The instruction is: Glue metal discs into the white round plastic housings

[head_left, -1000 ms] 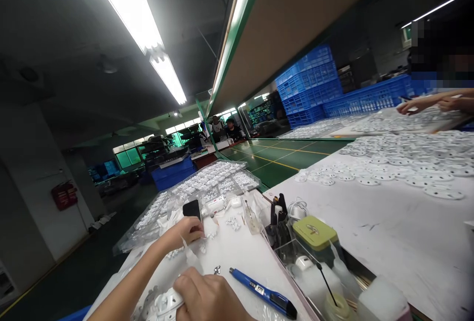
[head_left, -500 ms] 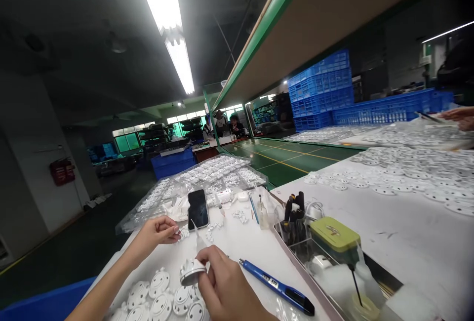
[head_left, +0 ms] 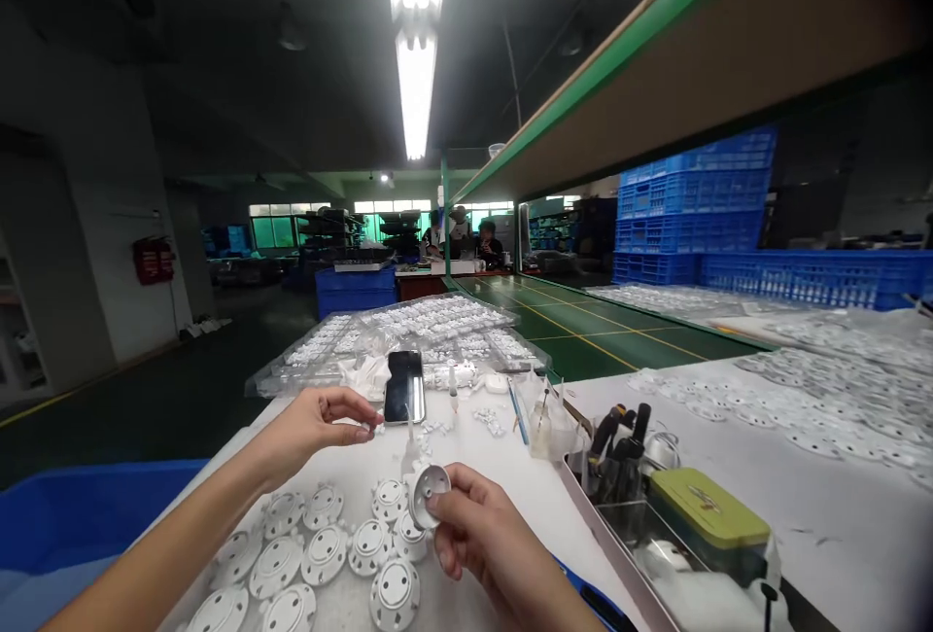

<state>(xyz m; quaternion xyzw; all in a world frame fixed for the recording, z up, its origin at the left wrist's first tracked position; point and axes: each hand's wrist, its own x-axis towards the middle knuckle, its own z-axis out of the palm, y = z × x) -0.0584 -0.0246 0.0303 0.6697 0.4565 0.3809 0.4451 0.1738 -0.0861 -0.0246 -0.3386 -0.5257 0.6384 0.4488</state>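
Observation:
My right hand point(head_left: 481, 530) pinches a round white plastic part point(head_left: 428, 494) by its edge, with the hollow underside turned toward me. My left hand point(head_left: 321, 428) is to the left, thumb and forefinger nearly together around a small white piece point(head_left: 379, 429), just in front of a black phone point(head_left: 403, 387). Several matching round white parts point(head_left: 325, 552) lie below the hands, with dark holes on their faces. Behind the held part stands a bottle with a thin nozzle point(head_left: 410, 452). Small loose white pieces point(head_left: 490, 421) are scattered farther back.
To the right, an open box point(head_left: 604, 540) holds dark-handled tools and a yellow-green tin point(head_left: 710, 506). A blue pen-like tool point(head_left: 594, 603) is partly behind my right arm. Bagged white parts point(head_left: 430, 321) lie at the back, and a blue bin point(head_left: 94, 515) sits at left.
The round part has been tipped, so its hollow side now shows. My left hand's thumb and forefinger have spread slightly. The camera view has turned and levelled.

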